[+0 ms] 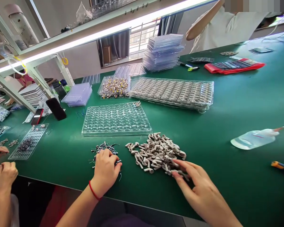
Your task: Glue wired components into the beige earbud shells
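My left hand (107, 168), with a red string on its wrist, rests on a small pile of dark wired parts (105, 147); its fingers are curled, and what they grip is hidden. At the right edge of a heap of light grey curved shells (156, 151), my right hand (196, 179) has its thumb and fingers apart, touching the shells. Whether a shell is between its fingertips is blurred. Behind the heaps lies a clear moulded tray (115, 119) with a few grey shells (138, 103) at its far right corner.
Filled trays (175, 91) are stacked behind, beside a box of yellow-and-white parts (115, 86) and tall clear trays (163, 52). A bottle (255, 138) and an orange-tipped tool (281, 166) lie right. Another person's hands (4, 176) are at left, near phones (56, 108).
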A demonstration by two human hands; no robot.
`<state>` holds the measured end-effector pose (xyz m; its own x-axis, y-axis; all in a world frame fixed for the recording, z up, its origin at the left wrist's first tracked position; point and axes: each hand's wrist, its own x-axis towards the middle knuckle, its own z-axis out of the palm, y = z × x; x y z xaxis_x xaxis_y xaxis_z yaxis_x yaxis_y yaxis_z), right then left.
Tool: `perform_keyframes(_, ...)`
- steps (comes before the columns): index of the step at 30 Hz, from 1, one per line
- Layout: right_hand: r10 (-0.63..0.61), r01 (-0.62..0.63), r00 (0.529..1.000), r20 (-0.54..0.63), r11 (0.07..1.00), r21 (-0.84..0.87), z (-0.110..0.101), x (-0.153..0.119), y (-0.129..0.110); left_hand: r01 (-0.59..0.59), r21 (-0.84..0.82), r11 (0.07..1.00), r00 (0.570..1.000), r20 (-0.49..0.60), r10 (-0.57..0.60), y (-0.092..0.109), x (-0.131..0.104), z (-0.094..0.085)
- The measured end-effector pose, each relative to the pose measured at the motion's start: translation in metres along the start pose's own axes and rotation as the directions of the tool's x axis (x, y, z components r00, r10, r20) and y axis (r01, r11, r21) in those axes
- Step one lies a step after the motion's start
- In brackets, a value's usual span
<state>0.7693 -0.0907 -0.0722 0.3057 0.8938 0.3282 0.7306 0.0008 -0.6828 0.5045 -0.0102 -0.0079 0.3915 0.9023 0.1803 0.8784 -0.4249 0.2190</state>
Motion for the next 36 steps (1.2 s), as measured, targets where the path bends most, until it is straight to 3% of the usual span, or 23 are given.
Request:
perform_keyframes(6,-0.138,0.134,0.979,-0.152,0.99,-0.038,0.003,-0.009,-0.036,-0.037,-0.048,0.998,0.999,0.031,0.039,0.005,-0.001,0.004)
perform_keyframes(10,-0.306,0.311,0.95,-0.053,0.929,0.201,0.023,-0.014,-0.064,-0.12,-0.169,0.978,0.993,-0.007,0.12,0.016,-0.008,0.001)
perform_keyframes(12,-0.338,0.319,0.941,0.007,0.896,0.309,0.033,-0.015,-0.073,-0.162,-0.248,0.955,0.987,-0.025,0.161,0.022,-0.011,0.0)
perform_keyframes(16,-0.253,0.212,0.966,0.051,0.891,0.403,0.039,-0.017,-0.076,-0.169,-0.374,0.912,0.981,0.03,0.194,0.031,-0.013,0.003)
perform_keyframes(23,-0.132,0.07,0.985,0.113,0.896,0.438,0.01,-0.025,-0.057,-0.249,-0.433,0.866,0.934,0.131,0.334,0.047,-0.001,0.008)
perform_keyframes(25,-0.075,0.037,0.994,0.075,0.91,0.413,-0.001,-0.021,-0.046,-0.303,-0.377,0.875,0.924,0.107,0.366,0.049,0.006,0.009)
perform_keyframes(27,0.062,-0.051,0.998,-0.016,0.921,0.385,-0.011,-0.009,-0.031,-0.338,-0.261,0.904,0.931,0.052,0.363,0.05,0.013,0.011)
perform_keyframes(31,0.325,-0.232,0.937,-0.124,0.85,0.474,-0.016,0.028,-0.002,-0.373,-0.094,0.923,0.928,-0.049,0.37,0.06,0.024,0.02)
perform_keyframes(36,0.307,-0.243,0.949,-0.066,0.85,0.468,0.006,0.054,0.0,-0.44,0.071,0.895,0.894,-0.051,0.444,0.075,0.027,0.03)
